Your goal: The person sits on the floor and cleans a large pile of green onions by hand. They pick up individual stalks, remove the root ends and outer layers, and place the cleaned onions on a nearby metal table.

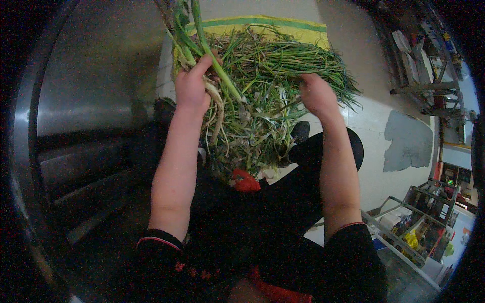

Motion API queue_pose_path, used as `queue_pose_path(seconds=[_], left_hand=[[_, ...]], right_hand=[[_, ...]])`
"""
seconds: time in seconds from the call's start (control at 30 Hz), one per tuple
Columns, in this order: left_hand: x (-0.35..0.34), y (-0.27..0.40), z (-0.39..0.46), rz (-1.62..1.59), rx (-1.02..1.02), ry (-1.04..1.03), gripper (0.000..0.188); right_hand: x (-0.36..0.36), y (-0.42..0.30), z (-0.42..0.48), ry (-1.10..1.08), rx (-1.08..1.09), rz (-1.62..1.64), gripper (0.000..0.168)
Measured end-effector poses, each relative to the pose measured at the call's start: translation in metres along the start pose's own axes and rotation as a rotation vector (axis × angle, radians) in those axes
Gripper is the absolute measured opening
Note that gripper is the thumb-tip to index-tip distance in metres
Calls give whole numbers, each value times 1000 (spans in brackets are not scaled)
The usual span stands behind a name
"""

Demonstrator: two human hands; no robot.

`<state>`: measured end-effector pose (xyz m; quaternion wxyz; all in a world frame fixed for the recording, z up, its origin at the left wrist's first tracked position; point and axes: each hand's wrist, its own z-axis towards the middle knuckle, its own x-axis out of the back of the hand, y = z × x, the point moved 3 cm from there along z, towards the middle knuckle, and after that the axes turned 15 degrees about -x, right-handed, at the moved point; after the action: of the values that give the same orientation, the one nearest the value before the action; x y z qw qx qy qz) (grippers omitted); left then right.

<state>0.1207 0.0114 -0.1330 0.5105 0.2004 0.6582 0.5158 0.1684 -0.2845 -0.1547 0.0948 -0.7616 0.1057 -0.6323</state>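
Observation:
My left hand (191,89) grips a few thick green onion stalks (223,77). Their leaves reach past the top of the view, and pale, stringy lower ends hang below my fist. To the right, my right hand (320,94) is over the heap with its fingers curled; blur hides whether anything is between them. Just beyond it lies a bundle of long green onions (295,57), their leaf tips pointing right. Loose peeled leaves and husks (261,128) are piled between my hands and my knees.
Under the onions spreads a yellow woven sack (307,33) with a green stripe. A stainless steel cabinet (94,87) borders the left. Metal shelving (428,91) and a rack with assorted items (401,227) stand along the right. A red thing (245,180) shows near my lap.

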Motion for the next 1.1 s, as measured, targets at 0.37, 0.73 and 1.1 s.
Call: queue_pose_path(seconds=[0.37, 0.73, 1.1], left_hand=[[-28, -3, -24, 120, 77, -218, 22], [-24, -20, -22, 7, 105, -202, 22], [-16, -20, -20, 34, 39, -154, 19]], right_hand=[[-18, -90, -48, -326, 225, 727, 24], [-22, -82, -46, -109, 233, 642, 22], [-20, -91, -51, -94, 213, 755, 18]])
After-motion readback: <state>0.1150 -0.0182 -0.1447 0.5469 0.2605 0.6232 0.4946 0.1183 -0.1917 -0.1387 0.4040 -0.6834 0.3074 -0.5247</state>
